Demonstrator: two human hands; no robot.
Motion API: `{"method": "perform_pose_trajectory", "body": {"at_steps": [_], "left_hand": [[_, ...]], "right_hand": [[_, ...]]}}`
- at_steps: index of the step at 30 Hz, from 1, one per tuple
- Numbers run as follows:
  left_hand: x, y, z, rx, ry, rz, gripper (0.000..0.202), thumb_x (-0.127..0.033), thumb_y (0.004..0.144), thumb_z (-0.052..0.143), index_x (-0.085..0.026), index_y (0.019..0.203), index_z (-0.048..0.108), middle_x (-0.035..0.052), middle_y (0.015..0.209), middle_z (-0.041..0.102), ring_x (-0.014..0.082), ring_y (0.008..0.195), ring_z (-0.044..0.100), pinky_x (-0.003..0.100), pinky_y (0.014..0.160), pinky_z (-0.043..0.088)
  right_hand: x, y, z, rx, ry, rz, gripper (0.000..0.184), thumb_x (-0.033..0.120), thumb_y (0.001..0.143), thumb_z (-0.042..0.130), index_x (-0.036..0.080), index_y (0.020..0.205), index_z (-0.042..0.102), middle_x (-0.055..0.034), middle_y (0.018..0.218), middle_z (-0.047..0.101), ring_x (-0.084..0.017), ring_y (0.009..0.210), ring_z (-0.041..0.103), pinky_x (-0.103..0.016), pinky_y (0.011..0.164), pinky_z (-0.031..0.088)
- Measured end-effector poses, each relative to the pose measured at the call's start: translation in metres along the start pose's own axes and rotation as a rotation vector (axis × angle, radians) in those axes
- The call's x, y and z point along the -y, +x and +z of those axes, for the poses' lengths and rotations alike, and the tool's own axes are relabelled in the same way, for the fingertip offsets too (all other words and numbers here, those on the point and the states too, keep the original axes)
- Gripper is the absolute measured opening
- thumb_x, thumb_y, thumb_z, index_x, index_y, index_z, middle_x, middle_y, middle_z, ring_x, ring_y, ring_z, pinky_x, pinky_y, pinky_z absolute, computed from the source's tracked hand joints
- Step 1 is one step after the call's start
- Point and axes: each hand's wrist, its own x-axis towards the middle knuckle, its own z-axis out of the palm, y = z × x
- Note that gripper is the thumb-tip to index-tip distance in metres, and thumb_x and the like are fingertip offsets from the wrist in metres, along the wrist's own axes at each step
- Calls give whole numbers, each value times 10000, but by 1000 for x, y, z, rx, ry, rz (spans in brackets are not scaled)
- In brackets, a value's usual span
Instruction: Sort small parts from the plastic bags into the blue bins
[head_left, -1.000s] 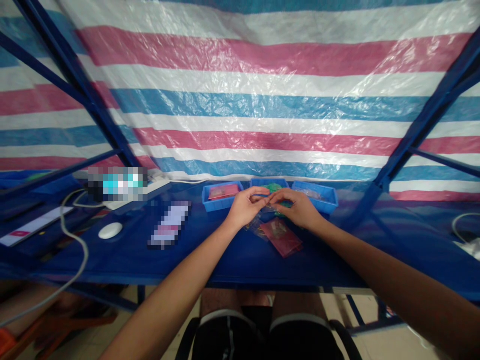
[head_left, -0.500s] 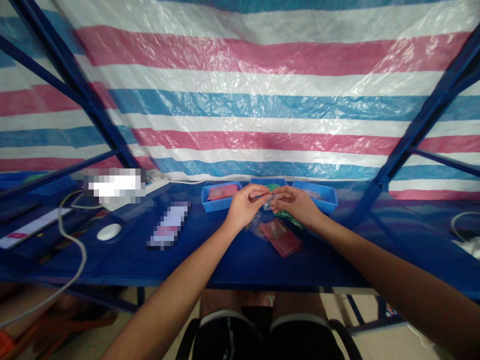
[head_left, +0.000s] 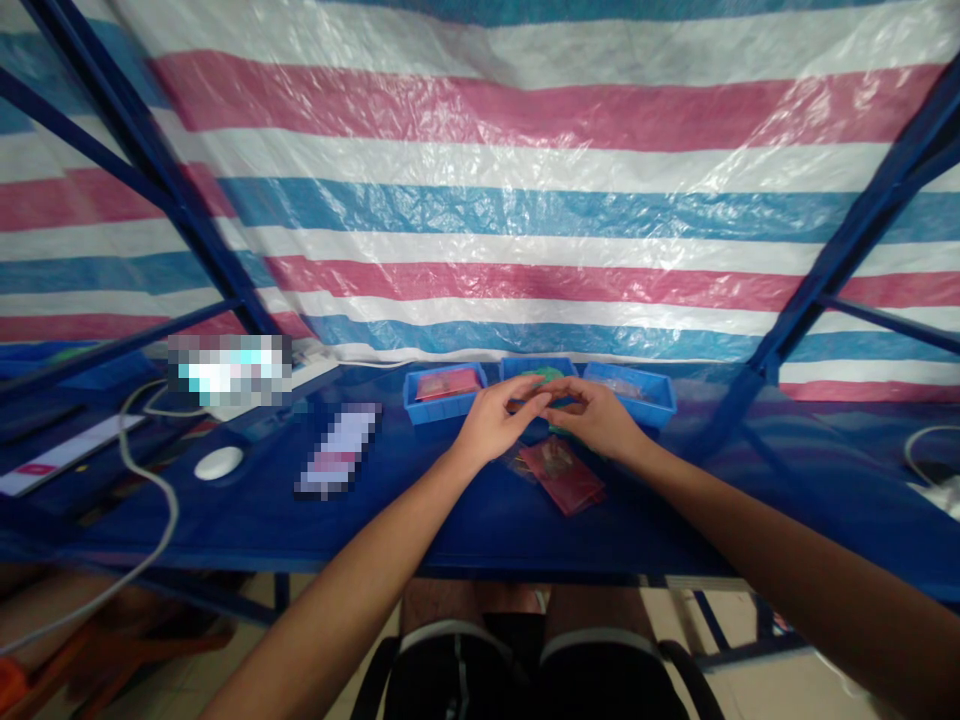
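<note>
My left hand (head_left: 496,415) and my right hand (head_left: 592,415) meet at the fingertips above the blue table, just in front of the bins. Fingers and thumbs of both are pinched together; whatever they hold is too small and covered to make out. Below them lie red plastic packets (head_left: 564,474), overlapping, with a dark shape in the top one. Beside these, to the left, a clear plastic packet (head_left: 519,460) shows partly under my left hand. Something green peeks out beneath my right hand, mostly hidden.
Three blue bins stand behind my hands: the left bin (head_left: 442,408) with red packets, the middle bin (head_left: 534,364) with green material (head_left: 546,374), the right bin (head_left: 651,412) with clear packets. Leftward are a blurred-out phone-like slab (head_left: 341,450), a white mouse (head_left: 218,463) and a cable (head_left: 166,510).
Both hands have come closer together, the fingertips now touching, and sit slightly lower. They cover more of the clear and green packets than before.
</note>
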Motion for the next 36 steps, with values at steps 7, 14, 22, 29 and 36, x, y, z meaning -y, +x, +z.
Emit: {"method": "perform_pose_trajectory", "body": {"at_steps": [7,14,22,29,36], "left_hand": [[15,5,1,-52,-165,-65,387,-285,963,722,-197,1339,690,82,1074,826,220,981,796,351,946,614],[18,5,5,0,-242,-14,488,-240,948,738,-184,1414,603,73,1032,808,187,950,785,322,947,603],[9,3,-3,-37,160,113,377,-330,1018,666,-197,1369,698,108,1142,768,220,1021,746,357,913,616],[1,0,0,67,-42,56,550,-429,1027,675,-213,1524,583,85,1185,810,233,1082,782,358,993,608],[15,4,-1,-25,-41,16,293,-294,1017,656,-186,1283,714,89,1088,822,222,1008,796,360,951,622]], "right_hand": [[-3,3,-1,-120,-5,-40,305,473,905,802,245,1100,743,-80,1091,784,-250,991,745,-380,806,635],[-3,3,-3,-57,17,15,336,490,873,829,244,1094,772,-72,1049,803,-254,947,754,-371,769,616],[-11,9,-10,-246,5,31,259,454,864,815,233,965,725,-26,855,723,-205,748,668,-332,647,546],[-5,2,-2,-132,-207,-124,180,406,916,770,249,997,738,-56,956,750,-238,841,709,-375,722,581],[0,2,-1,-52,-208,-213,156,413,963,742,269,1013,771,-72,1076,767,-258,977,736,-427,872,608]]}}
